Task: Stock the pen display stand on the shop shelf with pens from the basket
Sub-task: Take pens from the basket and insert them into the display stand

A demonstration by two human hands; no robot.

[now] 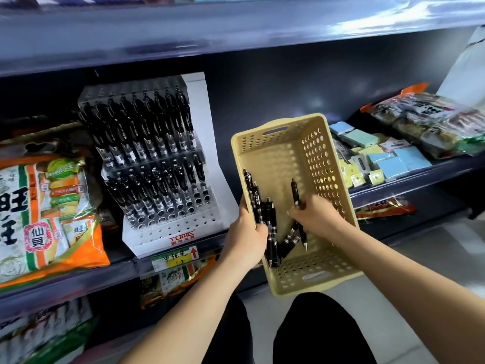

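Several black pens (271,232) lie in the beige basket (321,164); left hand (248,227) grips its left rim, right hand (317,216) pinches one pen (295,191) inside; the pen display stand (168,232) stands left on the shelf (65,282).

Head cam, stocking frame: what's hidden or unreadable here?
All head view.
1. Pen count in the basket: left hand and right hand cover part of the pile.
2. Pen in right hand: fingers hide its middle; more pens underneath possible.
3. Display stand top tier: blurred, free slots uncountable.
4. Price label: handwriting too small.
5. Snack bag: cut by left edge.
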